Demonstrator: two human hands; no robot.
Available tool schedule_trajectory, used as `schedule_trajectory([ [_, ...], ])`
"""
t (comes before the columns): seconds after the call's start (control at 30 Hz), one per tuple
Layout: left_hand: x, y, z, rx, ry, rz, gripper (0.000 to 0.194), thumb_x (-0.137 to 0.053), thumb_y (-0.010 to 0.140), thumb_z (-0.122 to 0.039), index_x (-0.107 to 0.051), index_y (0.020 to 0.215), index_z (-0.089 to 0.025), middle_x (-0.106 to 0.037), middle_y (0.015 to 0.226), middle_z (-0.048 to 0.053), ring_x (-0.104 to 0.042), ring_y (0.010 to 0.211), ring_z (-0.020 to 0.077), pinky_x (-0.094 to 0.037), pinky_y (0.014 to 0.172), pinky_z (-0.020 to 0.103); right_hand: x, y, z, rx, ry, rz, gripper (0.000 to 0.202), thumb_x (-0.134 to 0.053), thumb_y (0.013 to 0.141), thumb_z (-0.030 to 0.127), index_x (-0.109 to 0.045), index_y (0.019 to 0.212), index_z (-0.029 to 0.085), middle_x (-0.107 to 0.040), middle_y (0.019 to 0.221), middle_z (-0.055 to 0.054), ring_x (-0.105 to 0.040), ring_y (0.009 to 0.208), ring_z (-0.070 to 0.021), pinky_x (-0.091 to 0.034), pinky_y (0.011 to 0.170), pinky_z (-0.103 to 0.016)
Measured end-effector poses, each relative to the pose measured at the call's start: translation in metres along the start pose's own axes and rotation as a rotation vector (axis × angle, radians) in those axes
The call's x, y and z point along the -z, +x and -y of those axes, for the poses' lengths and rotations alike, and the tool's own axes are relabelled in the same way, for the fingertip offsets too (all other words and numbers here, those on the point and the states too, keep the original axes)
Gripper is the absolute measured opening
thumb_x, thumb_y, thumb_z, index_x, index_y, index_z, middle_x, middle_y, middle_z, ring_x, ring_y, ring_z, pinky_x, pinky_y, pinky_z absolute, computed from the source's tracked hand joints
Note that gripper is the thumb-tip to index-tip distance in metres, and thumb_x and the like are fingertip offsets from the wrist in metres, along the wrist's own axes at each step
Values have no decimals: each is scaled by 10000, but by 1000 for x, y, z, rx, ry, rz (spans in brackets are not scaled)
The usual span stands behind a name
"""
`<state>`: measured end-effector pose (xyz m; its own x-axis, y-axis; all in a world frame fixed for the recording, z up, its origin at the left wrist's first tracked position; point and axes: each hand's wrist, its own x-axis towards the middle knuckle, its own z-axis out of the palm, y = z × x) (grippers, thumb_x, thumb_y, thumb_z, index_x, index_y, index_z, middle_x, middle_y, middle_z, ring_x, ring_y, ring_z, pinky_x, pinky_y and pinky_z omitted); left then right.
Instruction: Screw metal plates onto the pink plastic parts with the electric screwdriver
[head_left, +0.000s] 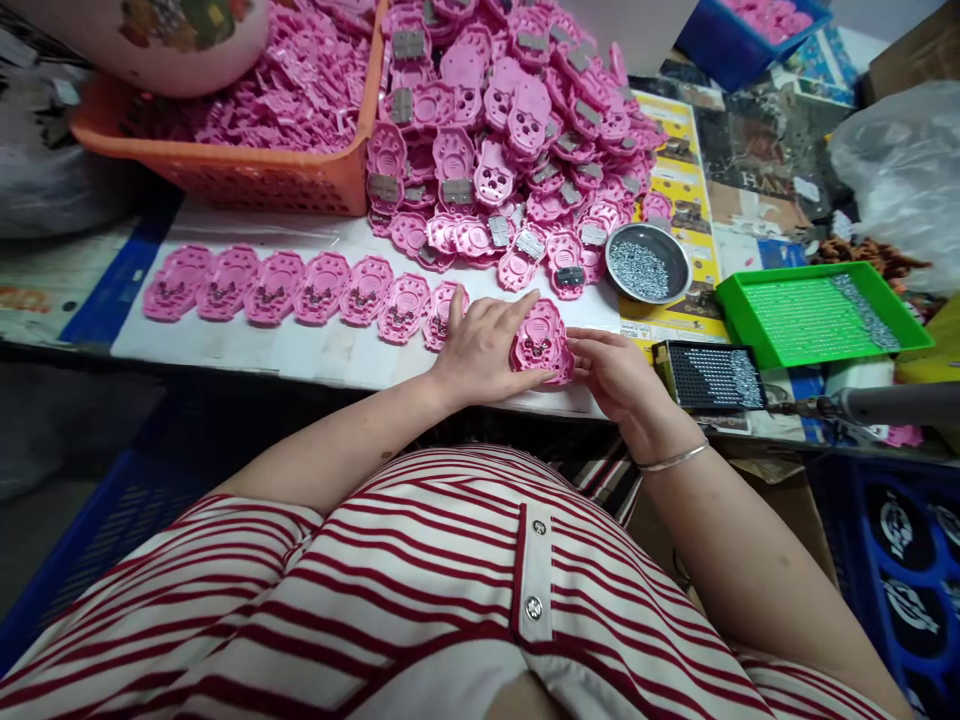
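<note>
In the head view, a pink plastic shell point(541, 335) with small metal parts in its lower half lies near the table's front edge, with another pink piece showing beneath it. My left hand point(480, 350) grips its left side, thumb below and index finger above. From the right, the fingers of my right hand point(611, 372) close on the stack's right edge. A row of similar pink shells point(322, 288) runs off to the left; my left hand partly covers the closest one point(441, 318).
Behind is a heap of pink shells point(517, 110), some with grey metal plates. An orange basket point(247, 175) of pink pieces stands back left. To the right are a bowl of screws point(646, 262), a black screw tray point(709, 375), a green tray point(817, 315) and an electric screwdriver point(900, 403).
</note>
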<state>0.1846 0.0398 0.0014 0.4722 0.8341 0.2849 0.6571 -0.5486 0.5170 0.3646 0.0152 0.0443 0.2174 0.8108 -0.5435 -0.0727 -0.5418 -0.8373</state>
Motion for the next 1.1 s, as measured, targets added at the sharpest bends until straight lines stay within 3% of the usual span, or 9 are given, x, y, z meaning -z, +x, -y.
schedule_trajectory([
  [0.1,0,-1,2,12,18,-11,956,-712,759,-668,-384,1526,-202,-651,1310,128,-518,1264,331,-64,1227,636,2,-1,-4,20,39,4,214,-689,722,86,-655,927,135,-687,791,-14,-627,649,-81,-526,634,-218],
  [0.23,1,-3,2,16,38,-28,964,-705,771,-663,-368,1538,-185,-659,1287,135,-524,1252,335,-48,1227,639,4,0,-10,54,50,1,377,-740,628,119,-637,989,155,-680,869,-17,-624,685,-88,-520,652,-238],
  [0.5,7,-8,9,48,66,-100,986,-686,772,-699,-326,1561,-228,-672,1283,113,-537,1249,337,-47,1234,630,1,-3,-16,122,-9,-9,556,-761,562,189,-582,1089,177,-630,791,24,-557,660,-82,-430,607,-226],
  [0.7,21,-16,23,76,105,-169,981,-687,757,-713,-375,1535,-204,-662,1300,134,-544,1251,349,-59,1235,622,3,-2,-17,141,-23,-3,514,-680,577,164,-555,1075,180,-600,761,34,-529,622,-76,-388,579,-226],
  [0.87,19,-17,16,31,94,-147,1012,-704,743,-716,-340,1551,-227,-668,1286,116,-553,1234,333,-55,1235,626,11,-3,-20,162,-33,-31,509,-682,573,192,-537,1060,185,-571,765,41,-499,613,-68,-373,573,-227],
  [1.1,23,-17,10,14,101,-153,979,-683,760,-734,-335,1547,-268,-658,1318,111,-562,1229,330,-54,1238,621,7,5,-23,219,-82,-59,504,-652,582,213,-536,1072,192,-592,812,14,-549,685,-102,-455,639,-257],
])
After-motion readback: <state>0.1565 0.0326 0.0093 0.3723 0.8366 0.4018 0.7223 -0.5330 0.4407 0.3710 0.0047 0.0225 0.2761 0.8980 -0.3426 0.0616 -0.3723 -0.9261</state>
